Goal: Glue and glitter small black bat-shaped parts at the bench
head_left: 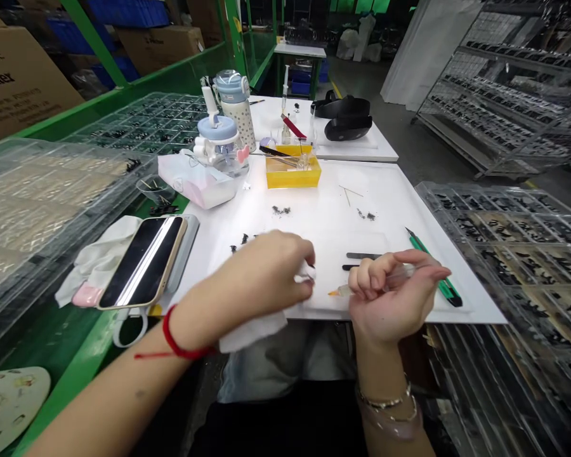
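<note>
Pinched between the thumb and fingers of my left hand (pixel 266 273) is a white tissue (pixel 306 273). A larger white sheet (pixel 254 331) hangs below that wrist at the table's front edge. My right hand (pixel 390 298) is curled, palm up, around a clear syringe (pixel 344 291) whose orange tip points left toward my left hand. Tissue and syringe tip are apart. Just past my left hand, several tiny black parts (pixel 244 239) stand on the white table (pixel 323 222). Two dark flat sticks (pixel 361 256) lie beyond my right fingers.
A green utility knife (pixel 433 266) lies at the right. Farther back stand a yellow tray (pixel 292 178) with tools, a jar (pixel 223 146) and a dotted bottle (pixel 238 108). A phone (pixel 145 260) rests at left. Clear compartment trays (pixel 518 241) flank both sides.
</note>
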`<action>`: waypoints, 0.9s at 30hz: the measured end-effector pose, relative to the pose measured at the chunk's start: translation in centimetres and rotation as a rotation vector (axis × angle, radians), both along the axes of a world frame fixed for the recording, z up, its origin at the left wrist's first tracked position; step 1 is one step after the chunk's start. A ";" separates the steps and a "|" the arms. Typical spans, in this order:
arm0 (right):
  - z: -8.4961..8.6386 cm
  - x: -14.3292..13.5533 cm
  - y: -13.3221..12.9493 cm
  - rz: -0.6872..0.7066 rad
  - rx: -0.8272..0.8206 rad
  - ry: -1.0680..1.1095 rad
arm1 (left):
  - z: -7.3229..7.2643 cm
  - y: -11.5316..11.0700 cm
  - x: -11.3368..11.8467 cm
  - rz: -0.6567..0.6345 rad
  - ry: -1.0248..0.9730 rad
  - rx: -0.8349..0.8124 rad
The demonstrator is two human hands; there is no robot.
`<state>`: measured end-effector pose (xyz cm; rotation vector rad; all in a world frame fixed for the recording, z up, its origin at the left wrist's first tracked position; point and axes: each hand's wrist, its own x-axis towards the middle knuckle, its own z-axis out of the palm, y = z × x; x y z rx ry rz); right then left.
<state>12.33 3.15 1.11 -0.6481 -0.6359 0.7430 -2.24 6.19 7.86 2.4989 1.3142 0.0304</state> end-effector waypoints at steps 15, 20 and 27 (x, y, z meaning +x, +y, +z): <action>2.5 3.4 0.5 0.005 -0.196 0.332 | -5.4 -3.6 1.0 0.128 -0.380 -0.136; 0.3 2.9 1.4 0.075 -0.238 0.358 | -5.8 -3.2 1.1 0.168 -0.454 -0.183; -0.6 3.1 1.3 0.054 -0.235 0.365 | -6.4 -3.7 1.1 0.251 -0.550 -0.203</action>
